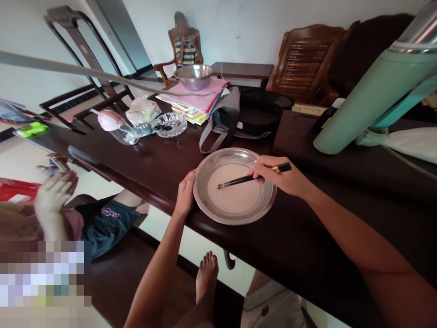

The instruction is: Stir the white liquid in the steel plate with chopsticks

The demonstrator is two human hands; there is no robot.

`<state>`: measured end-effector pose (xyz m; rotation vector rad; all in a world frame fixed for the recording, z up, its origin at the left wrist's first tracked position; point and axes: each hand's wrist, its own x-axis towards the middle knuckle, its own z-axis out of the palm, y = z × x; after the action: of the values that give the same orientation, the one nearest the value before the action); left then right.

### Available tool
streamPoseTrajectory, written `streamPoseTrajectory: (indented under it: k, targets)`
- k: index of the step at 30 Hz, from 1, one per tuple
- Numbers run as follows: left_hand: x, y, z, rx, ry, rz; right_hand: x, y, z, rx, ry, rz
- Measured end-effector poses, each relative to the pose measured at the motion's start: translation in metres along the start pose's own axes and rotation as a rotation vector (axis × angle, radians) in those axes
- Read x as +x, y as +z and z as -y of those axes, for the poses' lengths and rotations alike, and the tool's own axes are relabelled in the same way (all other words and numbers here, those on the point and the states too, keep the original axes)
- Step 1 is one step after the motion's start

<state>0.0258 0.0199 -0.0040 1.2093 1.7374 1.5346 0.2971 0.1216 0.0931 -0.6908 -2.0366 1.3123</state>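
In front of me a shallow metal bowl (235, 218) rests on the dark wooden table near its front edge. It holds a pale, milky liquid (235, 196). My left hand (186, 193) grips the bowl's rim on the left side, fingers on the outer wall and rim. Black chopsticks (239, 180) with gold bands are held in my right hand (273, 173), over the bowl's right rim. Their tips reach the liquid near the middle of the bowl; whether they dip below its surface is hard to make out.
Behind the bowl lie a grey-black bag (252, 114) and stacked folders (194, 98) bearing another metal bowl (196, 77). A glass dish (170, 124) sits further left. A green thermos (372, 100) stands right. One person (112, 214) sits left; another (186, 50) sits behind.
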Motion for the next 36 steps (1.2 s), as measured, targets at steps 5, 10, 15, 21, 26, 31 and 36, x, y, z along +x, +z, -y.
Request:
streamPoseTrajectory:
  k: [5,10,15,21,26,31,36]
  targets:
    - [0.000,0.000,0.001,-0.014,-0.009,0.001,0.001,-0.008,0.000,-0.047,0.049,-0.181]
    - [0.001,-0.001,0.004,-0.014,0.011,0.013,-0.001,0.000,0.002,-0.018,0.001,-0.049]
    - [0.000,-0.002,0.003,0.018,0.005,0.017,0.002,-0.001,-0.003,-0.093,-0.010,-0.161]
    - [0.001,-0.003,0.003,0.054,0.007,0.007,-0.003,0.000,0.002,-0.053,-0.009,-0.131]
    - [0.001,-0.002,0.001,0.064,-0.008,-0.005,-0.001,0.000,0.002,-0.030,0.013,-0.148]
    - [0.001,-0.002,-0.003,0.096,-0.006,-0.015,-0.001,-0.001,0.001,0.013,0.042,-0.127]
    - [0.000,-0.001,0.000,0.032,-0.010,0.003,0.002,-0.001,-0.002,0.000,0.016,-0.150]
